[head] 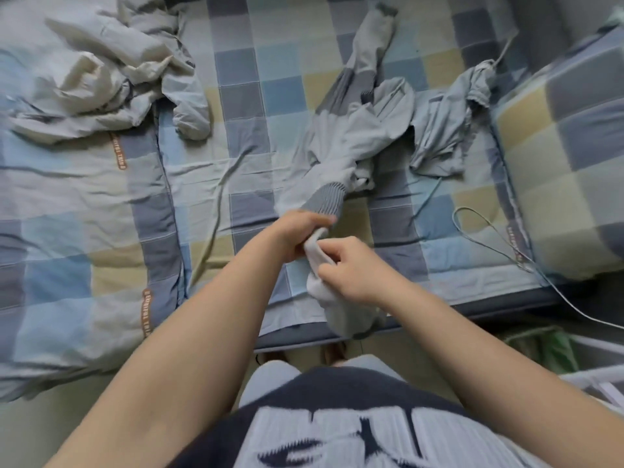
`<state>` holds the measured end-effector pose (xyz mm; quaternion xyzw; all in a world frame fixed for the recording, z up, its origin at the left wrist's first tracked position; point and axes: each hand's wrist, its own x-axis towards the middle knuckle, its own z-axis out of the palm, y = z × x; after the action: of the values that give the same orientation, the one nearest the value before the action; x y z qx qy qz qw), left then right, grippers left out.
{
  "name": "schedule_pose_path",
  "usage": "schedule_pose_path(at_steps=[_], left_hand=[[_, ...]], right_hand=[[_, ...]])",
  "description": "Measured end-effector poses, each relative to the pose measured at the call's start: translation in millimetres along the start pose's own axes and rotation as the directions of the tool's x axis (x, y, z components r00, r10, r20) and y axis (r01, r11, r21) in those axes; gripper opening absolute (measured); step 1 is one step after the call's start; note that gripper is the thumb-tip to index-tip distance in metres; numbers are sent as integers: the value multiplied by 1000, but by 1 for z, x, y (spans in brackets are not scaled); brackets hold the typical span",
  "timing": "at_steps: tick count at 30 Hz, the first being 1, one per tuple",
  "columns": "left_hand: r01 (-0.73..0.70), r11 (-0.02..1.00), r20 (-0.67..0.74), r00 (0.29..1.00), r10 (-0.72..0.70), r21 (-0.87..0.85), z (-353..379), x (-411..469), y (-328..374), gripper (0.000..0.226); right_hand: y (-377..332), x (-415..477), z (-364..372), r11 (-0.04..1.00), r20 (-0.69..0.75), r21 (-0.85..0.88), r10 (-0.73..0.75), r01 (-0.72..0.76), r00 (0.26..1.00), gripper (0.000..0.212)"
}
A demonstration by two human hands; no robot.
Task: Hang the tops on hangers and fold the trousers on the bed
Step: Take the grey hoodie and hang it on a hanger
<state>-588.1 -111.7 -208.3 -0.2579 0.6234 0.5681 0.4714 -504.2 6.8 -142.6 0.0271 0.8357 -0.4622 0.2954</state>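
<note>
Seen from the head camera, the long light grey cloth garment with darker ribbed cuffs (351, 143) looks soft, light and floppy. It will bend and sag anywhere. I think it is best held at a cuff or along an edge, where the cloth is thicker and slips less. It will not break.

The left hand (300, 233) has its fingers curled round the cloth just under one ribbed cuff (324, 199). The right hand (353, 270) pinches a pale, almost white part of the same garment, right beside the left fingers. Below the right fingers a pale bunch hangs down past the edge of the checked blue, grey and yellow bed sheet (243, 79). Past the left fingers, the rest lies twisted on the bed and reaches far away to its other dark cuff. It may be partly inside out. I cannot tell if it is a top or trousers.

Far to the left of the fingers lies a crumpled cream garment (101, 62). To the right lies a small bunched blue-grey garment (442, 136).
</note>
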Motion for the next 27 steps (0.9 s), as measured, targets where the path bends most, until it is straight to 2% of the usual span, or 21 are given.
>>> schedule_pose_path(at_steps=[2,4,5,7,8,10,12,14,16,19,21,23,25,27], left_hand=[[-34,994,-91,995,43,101,6,-12,-6,8],[-46,985,-119,991,66,168,7,-28,-15,16],[-60,979,-131,988,87,195,6,-37,-20,21],[-97,975,-167,977,131,198,0,-53,-31,26],[-114,978,-176,974,145,173,-4,-61,-36,23],[-160,975,-158,970,183,152,-12,-79,-43,12],[-206,962,-131,964,231,179,-18,-97,-47,31],[-258,939,-87,955,284,226,-21,-113,-48,47],[-296,909,-44,946,322,293,-23,-128,-48,48],[-325,876,-7,937,350,355,-30,-144,-50,54],[-360,871,-25,920,390,336,-38,-152,-53,64],[-405,869,-169,871,461,283,-49,-153,-58,66],[-443,854,-413,748,519,272,-63,-149,-60,62],[-461,823,-544,619,566,332,-76,-145,-60,51]], right_hand=[[0,-20,-2,998,58,60,-3,0,998,32],[11,-36,-6,973,71,228,15,-31,997,15],[19,-42,-8,945,43,322,53,-64,998,10],[41,-46,-12,890,-62,440,166,-122,984,18],[54,-45,-14,904,-136,408,200,-130,970,24],[76,-36,-17,966,-224,222,184,-134,957,51],[86,-22,-17,990,-218,28,142,-139,966,82],[86,-2,-12,984,-193,-115,109,-133,975,99],[80,16,-2,960,-134,-244,105,-135,985,92],[70,33,9,921,-73,-364,120,-139,990,47],[64,33,12,918,-46,-383,90,-101,995,36],[58,31,9,925,-46,-374,60,-73,997,25],[51,29,1,921,-89,-388,7,-41,996,23],[38,26,-9,927,-117,-375,-74,25,990,32]])
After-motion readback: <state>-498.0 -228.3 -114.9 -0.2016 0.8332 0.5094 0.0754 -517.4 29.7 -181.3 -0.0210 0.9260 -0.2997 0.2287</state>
